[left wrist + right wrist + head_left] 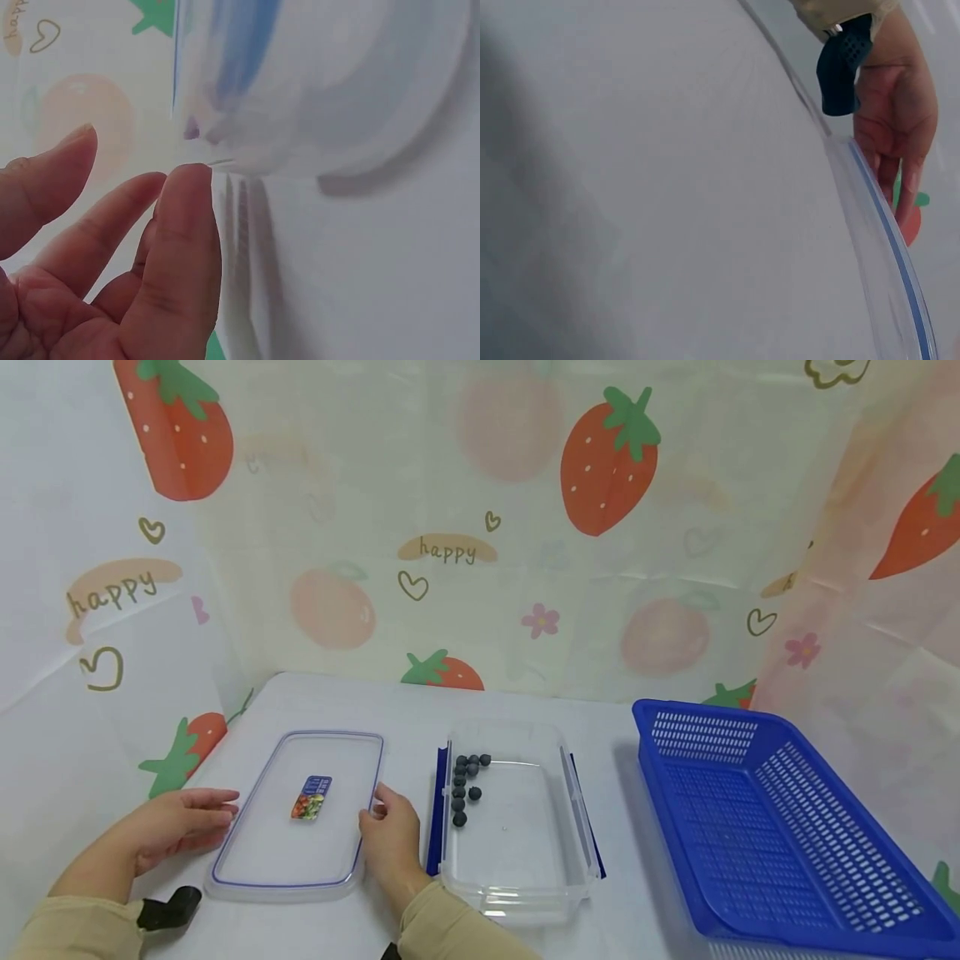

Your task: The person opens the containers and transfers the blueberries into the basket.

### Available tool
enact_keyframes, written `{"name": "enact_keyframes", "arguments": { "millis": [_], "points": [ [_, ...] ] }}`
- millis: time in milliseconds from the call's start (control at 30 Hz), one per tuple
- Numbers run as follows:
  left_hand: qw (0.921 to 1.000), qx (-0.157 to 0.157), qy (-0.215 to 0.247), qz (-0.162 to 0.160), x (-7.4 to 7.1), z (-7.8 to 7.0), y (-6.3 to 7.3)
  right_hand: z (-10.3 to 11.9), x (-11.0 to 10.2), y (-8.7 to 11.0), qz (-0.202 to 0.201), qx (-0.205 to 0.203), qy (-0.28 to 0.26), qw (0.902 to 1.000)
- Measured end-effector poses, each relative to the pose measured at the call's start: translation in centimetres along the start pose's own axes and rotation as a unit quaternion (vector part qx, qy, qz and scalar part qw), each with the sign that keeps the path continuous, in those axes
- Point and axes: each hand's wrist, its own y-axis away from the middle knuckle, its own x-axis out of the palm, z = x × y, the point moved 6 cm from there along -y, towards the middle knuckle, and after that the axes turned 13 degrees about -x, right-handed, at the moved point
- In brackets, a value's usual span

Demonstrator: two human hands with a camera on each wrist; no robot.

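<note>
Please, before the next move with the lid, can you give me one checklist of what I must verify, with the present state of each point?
1. Box uncovered: ok; the lid is to its left.
2. Berries inside the box: ok, mostly along its left side.
3. Side flaps out of the box opening: ok, both are outside the rim.
4. Right hand firmly gripping the lid: cannot tell; it is at the right edge.
5. Left hand gripping the lid: not ok; its fingers are extended by the left edge, contact unclear.
6. Basket apart from the lid: ok; it is right of the box.
</note>
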Motion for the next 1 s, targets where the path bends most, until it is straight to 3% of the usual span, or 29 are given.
{"name": "enact_keyframes", "arguments": {
  "millis": [267,600,833,1000],
  "points": [
    [0.9996,0.019,-0.016,-0.013,0.3,-1.8,0.4,1.9,0.0,0.3,-0.007,-0.029,-0.047,0.9985],
    [0.997,0.068,-0.021,-0.032,1.5,-5.2,1.8,6.4,-0.5,0.7,0.007,0.007,-0.139,0.9902],
    [0.9924,0.116,-0.01,-0.04,2.7,-7.8,2.7,10.6,-2.9,-0.6,0.006,-0.034,-0.22,0.975],
    [0.99,0.137,0.009,-0.031,3.9,-9.2,2.8,13.7,-5.1,-2.0,0.012,-0.079,-0.243,0.9668]
  ]
}}
